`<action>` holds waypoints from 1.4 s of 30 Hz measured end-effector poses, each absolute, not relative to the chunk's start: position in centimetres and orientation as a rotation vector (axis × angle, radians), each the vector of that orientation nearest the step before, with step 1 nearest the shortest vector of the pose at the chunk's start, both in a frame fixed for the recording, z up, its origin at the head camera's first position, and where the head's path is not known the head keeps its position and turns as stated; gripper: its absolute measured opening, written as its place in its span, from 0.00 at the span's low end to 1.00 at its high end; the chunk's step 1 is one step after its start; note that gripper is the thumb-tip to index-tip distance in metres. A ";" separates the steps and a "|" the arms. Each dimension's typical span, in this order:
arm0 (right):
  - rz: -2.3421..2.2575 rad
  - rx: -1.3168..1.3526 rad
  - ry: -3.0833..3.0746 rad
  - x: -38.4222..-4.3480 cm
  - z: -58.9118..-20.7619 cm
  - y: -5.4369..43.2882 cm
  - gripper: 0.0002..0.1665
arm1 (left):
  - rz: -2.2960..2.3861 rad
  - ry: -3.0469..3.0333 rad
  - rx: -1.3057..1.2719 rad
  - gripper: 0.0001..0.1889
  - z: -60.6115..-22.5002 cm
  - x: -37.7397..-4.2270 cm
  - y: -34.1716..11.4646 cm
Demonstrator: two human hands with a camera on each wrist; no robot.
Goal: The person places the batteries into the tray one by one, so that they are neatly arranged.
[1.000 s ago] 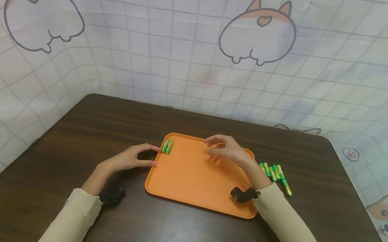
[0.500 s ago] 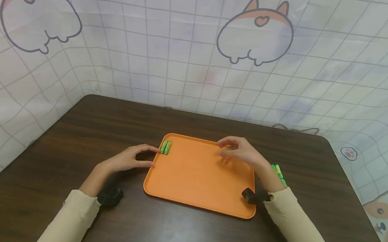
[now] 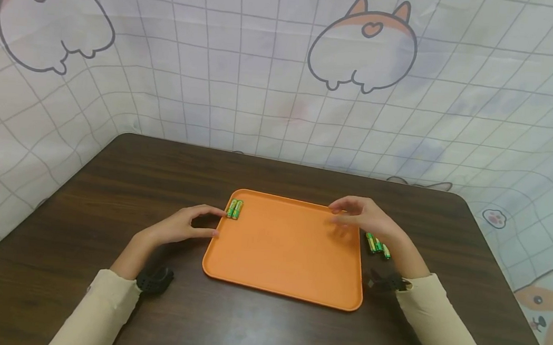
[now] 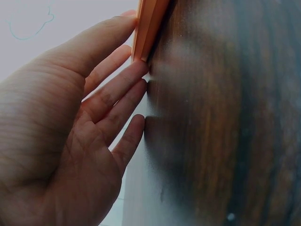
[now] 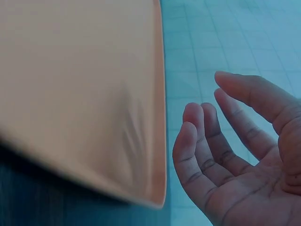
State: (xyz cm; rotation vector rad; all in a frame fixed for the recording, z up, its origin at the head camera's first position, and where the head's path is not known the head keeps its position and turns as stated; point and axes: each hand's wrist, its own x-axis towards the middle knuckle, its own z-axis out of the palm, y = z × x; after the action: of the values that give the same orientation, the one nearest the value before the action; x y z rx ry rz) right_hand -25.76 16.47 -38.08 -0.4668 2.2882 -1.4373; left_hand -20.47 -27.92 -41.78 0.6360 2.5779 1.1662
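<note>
An orange tray [image 3: 286,252] lies on the dark table. My left hand [image 3: 180,226] rests at its left edge, thumb and fingertips apart at the rim. In the left wrist view the fingers [image 4: 113,94] are fairly straight, the lower fingertips right at the table surface. Two green and yellow batteries [image 3: 235,209] lie side by side in the tray's far left corner, near the left index fingertip. My right hand [image 3: 366,216] hovers over the tray's far right corner, its fingers loosely bent with nothing between them. In the right wrist view the hand [image 5: 240,155] appears beside the tray's rim [image 5: 160,117].
More batteries [image 3: 376,245] lie on the table [image 3: 447,257] just right of the tray, partly hidden by my right forearm. Each wrist wears a black camera [image 3: 155,280]. A white gridded cloth [image 3: 244,86] with cartoon dogs hangs behind the table.
My right hand has moved right across the tray to its far right corner, and its forearm now covers other batteries. The left hand stays at the tray's left edge.
</note>
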 end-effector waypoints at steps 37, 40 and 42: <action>-1.341 -0.418 2.384 -23.3 -38.0 25.5 0.29 | 1.149 2.572 0.650 0.27 -41.7 -20.4 -28.0; -1.343 -0.405 2.390 -23.1 -38.1 26.0 0.30 | 1.147 2.570 0.651 0.28 -41.7 -20.4 -27.9; -1.343 -0.409 2.394 -23.0 -38.2 26.4 0.30 | 1.144 2.571 0.650 0.28 -41.7 -20.4 -28.0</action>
State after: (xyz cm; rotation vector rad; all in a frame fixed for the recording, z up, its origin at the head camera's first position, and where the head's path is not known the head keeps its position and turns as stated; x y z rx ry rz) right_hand -22.98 26.42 -38.20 -0.4090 2.3935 -1.3433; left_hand -20.39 -27.96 -41.70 0.6504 2.5707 1.1437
